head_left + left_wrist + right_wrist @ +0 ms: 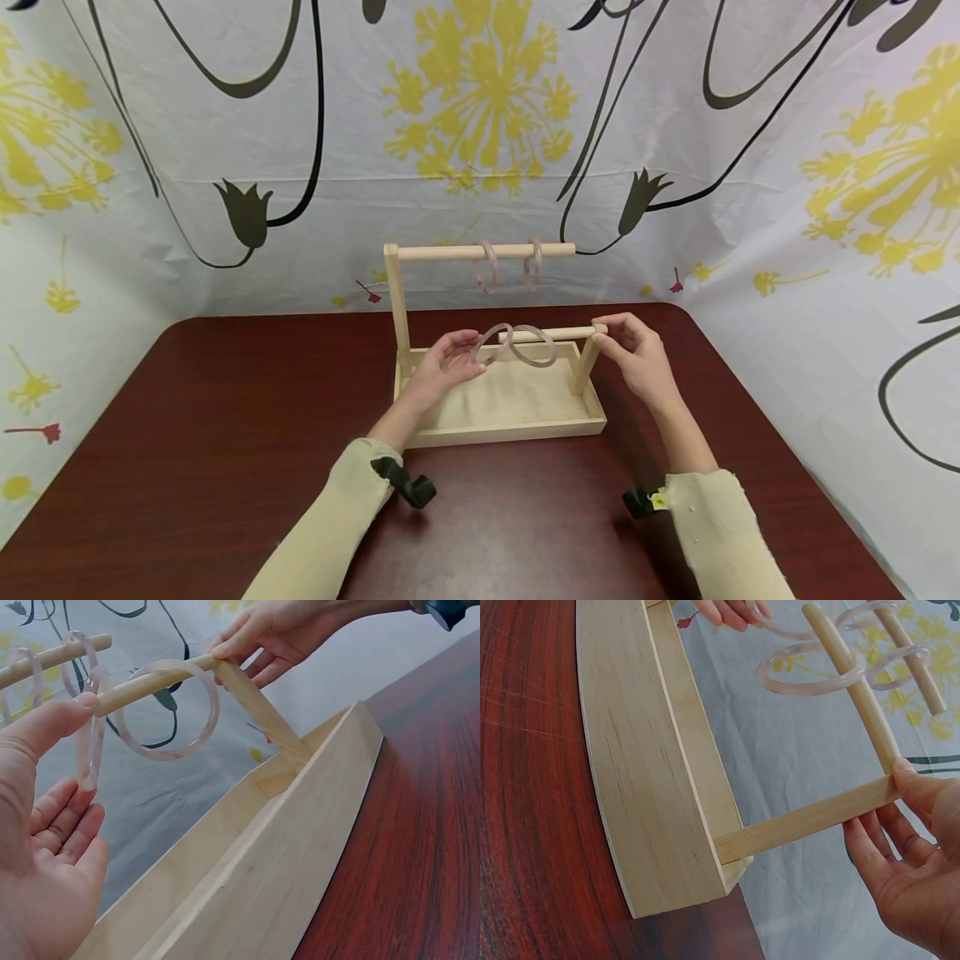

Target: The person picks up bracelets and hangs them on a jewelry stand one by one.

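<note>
A wooden bangle stand has a shallow tray base (487, 435), a tall upper rod (442, 252) and a lower rod (573, 332) on a short post (587, 367). My left hand (442, 367) pinches a translucent pinkish bangle (91, 754) between thumb and fingers, right at the lower rod's free end. Farther along that rod hangs a second bangle (169, 755). At the opposite end my right hand (637, 354) grips the corner where post and rod meet, thumb on the rod end and fingers behind the post (810, 819).
Two more bangles, one on the left (491, 275) and one on the right (534, 271), hang from the upper rod. The stand rests on a dark red-brown table (262, 450). Behind it hangs a white patterned sheet (337, 150).
</note>
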Tool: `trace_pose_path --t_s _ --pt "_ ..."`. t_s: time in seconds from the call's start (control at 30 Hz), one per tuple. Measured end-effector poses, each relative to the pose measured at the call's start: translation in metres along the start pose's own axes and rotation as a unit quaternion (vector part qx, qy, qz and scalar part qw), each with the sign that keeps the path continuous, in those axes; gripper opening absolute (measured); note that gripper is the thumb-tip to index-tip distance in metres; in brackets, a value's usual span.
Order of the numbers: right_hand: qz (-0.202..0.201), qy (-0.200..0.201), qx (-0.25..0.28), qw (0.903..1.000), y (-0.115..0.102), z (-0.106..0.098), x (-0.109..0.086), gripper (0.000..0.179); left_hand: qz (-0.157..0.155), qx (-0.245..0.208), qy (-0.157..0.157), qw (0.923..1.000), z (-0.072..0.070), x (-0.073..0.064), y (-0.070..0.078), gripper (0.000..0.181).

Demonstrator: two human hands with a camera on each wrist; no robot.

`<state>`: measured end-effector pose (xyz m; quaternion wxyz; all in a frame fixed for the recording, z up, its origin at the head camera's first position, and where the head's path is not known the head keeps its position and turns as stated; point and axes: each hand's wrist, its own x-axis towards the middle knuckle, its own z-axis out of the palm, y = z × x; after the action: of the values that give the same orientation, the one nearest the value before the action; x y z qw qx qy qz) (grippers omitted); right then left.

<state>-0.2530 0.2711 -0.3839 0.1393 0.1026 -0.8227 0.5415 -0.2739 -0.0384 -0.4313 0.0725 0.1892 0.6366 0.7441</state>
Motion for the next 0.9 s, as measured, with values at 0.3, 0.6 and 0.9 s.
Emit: trace_pose_path --t_s 0.3,0.6,0.9 --pt "-0.003 0.001 -0.003 1.0 -0.001 0.0 0.0 0.032 0.016 0.053 -0.016 0.9983 0.01 0.001 -0.001 0.058" --pt "-0.006 0.004 0.003 1.0 0.0 0.0 0.0 0.031 0.015 0.086 -0.02 0.9959 0.02 0.004 -0.005 0.061" --pt "-0.007 0.005 0.004 1.0 0.001 0.0 0.001 0.031 0.022 0.083 -0.019 0.9961 0.025 0.007 -0.007 0.063"
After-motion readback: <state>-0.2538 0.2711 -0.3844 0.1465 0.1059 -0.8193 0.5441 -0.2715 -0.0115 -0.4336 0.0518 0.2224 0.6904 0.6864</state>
